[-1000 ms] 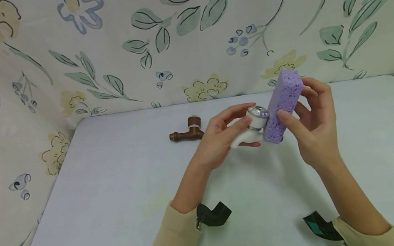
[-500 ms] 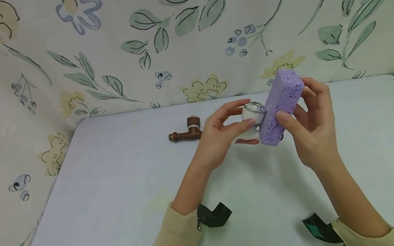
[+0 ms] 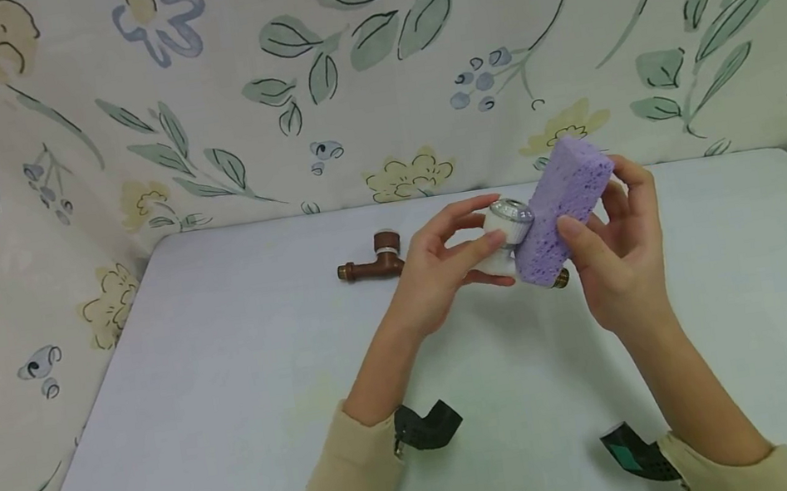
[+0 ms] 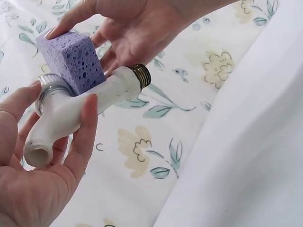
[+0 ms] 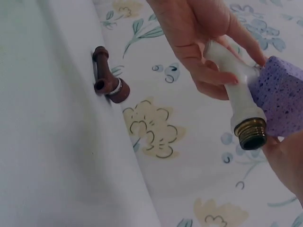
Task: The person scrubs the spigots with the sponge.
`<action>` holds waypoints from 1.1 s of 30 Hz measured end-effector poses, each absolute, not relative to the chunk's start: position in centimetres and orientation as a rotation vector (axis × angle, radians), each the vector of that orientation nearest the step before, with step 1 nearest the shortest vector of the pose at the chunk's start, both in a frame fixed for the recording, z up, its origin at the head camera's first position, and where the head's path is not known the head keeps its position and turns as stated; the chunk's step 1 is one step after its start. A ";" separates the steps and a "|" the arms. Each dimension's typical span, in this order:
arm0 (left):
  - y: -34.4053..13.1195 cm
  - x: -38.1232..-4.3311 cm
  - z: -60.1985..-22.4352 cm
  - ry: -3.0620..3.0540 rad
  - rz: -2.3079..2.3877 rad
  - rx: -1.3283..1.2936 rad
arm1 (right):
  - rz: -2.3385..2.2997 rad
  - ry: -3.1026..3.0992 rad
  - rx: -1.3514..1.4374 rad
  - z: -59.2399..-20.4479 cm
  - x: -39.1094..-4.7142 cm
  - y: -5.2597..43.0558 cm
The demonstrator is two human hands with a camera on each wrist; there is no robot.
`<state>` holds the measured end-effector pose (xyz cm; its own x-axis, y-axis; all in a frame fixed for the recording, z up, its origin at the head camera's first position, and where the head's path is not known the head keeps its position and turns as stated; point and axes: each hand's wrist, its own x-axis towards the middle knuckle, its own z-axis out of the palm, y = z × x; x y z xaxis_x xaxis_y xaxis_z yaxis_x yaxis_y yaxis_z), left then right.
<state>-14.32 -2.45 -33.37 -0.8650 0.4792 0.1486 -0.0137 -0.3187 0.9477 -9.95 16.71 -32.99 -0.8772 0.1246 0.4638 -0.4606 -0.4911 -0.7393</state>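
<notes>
My left hand grips a white faucet with a silver-topped round knob and a brass threaded end. Its spout points down toward my left palm in the left wrist view. In my right hand a purple sponge is pinched between thumb and fingers. One end of the sponge presses against the faucet body, right beside the knob. Both things are held up above the white table, and the sponge hides part of the faucet in the head view.
A brown faucet lies on the white table behind my left hand, partly covered by it. Flower-patterned cloth hangs behind the table's far edge and along the left side. Black camera mounts sit at both wrists.
The sponge has shifted slightly left and turned, rubbing lower along the faucet, so the brass threaded end now shows below it. The faucet has tilted a little. The brown faucet has stayed put.
</notes>
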 end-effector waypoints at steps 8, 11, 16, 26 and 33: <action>-2.5 -14.4 -33.2 1.617 2.201 0.636 | 2.417 -1.279 0.472 -33.1 -10.2 16.9; -2.4 -14.4 -33.3 1.623 2.191 0.632 | 2.424 -1.251 0.443 -33.1 -10.3 17.0; -2.4 -14.4 -33.6 1.654 2.232 0.569 | 2.429 -1.275 0.432 -32.9 -10.1 16.7; -2.3 -14.3 -33.7 1.509 2.238 0.556 | 2.463 -1.170 0.431 -32.9 -10.3 16.9; -2.5 -14.5 -33.9 1.488 2.327 0.470 | 2.556 -1.181 0.469 -32.9 -10.0 16.8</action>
